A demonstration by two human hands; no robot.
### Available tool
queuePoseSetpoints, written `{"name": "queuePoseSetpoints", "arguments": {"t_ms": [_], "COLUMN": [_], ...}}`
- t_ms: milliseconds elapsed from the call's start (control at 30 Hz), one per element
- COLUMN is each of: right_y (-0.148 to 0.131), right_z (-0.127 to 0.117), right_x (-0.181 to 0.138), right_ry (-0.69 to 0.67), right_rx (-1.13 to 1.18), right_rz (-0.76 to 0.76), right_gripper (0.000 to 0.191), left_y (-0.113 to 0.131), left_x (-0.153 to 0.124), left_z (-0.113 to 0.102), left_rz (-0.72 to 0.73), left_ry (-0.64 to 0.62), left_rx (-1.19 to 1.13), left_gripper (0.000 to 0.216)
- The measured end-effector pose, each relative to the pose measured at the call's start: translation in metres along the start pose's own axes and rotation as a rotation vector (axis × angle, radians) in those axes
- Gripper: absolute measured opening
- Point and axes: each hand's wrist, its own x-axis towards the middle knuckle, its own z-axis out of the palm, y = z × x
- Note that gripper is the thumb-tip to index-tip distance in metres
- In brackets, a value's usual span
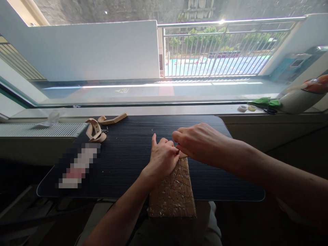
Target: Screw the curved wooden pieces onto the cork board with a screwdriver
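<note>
At centre of black bench (128,160): small wooden piece (182,155), mostly hidden by hands, lying at far end of scuffed brown board (174,194). Closed over it w/ L grip (164,157), fingers bent, one sticking out to the side. Closed up too w/ R grip (186,138), fist-like, just beside & above L; pinching thin dark tool (178,151), only a bit showing, type unclear. Under both: board, pitted & scratched w/ whitish flecks, running out past near edge of bench. Further off, far L corner of bench: angled wooden part (91,131) & curved wooden part (115,119), close tog., w/ small dark metal bit (105,130) beside the former. Nearer, along L side: pixelated pale & pink strip (79,167), can't make out. Few tiny crumbs (152,130) around mid-bench. Beyond, on sill (179,110), far R: tape rolls (241,109), green cloth (265,101). Outside, thru glass: white wall (102,51), metal railing (217,25), trees (213,40).
</note>
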Motion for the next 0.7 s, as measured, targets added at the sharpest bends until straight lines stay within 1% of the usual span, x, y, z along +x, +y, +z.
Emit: {"name": "queuePoseSetpoints", "arguments": {"t_ms": [100, 167, 300, 367, 433, 567, 700], "right_y": [-0.0001, 0.0006, 0.0017, 0.0014, 0.0008, 0.0006, 0.0004], "right_z": [0.0024, 0.0007, -0.0045, -0.0041, -0.0018, -0.0006, -0.0054], "right_x": [0.0004, -0.0011, -0.0046, -0.0045, -0.0034, -0.0028, -0.004], "right_ry": [-0.02, -0.02, 0.006, -0.003, -0.017, -0.023, -0.014], "right_rx": [-0.002, -0.01, 0.004, 0.017, 0.027, 0.006, 0.007], "right_rz": [0.072, 0.086, 0.024, -0.008, 0.001, 0.069, 0.012], "right_gripper": [0.012, 0.012, 0.008, 0.007, 0.008, 0.013, 0.007], "left_y": [0.0001, 0.0003, 0.0005, 0.0003, 0.0002, 0.0004, 0.001], "left_x": [-0.0003, -0.0005, -0.0005, -0.0003, -0.0002, -0.0005, -0.0007], "left_z": [-0.0001, -0.0005, -0.0007, -0.0004, -0.0003, -0.0012, -0.0021], "left_rz": [0.006, 0.002, 0.0, 0.005, 0.009, 0.018, 0.01], "left_ry": [-0.007, -0.014, -0.018, -0.008, 0.0, -0.002, -0.007], "left_rx": [-0.003, -0.004, -0.004, -0.002, 0.002, -0.003, 0.003], "left_gripper": [0.022, 0.021, 0.022, 0.022, 0.023, 0.023, 0.023]}}
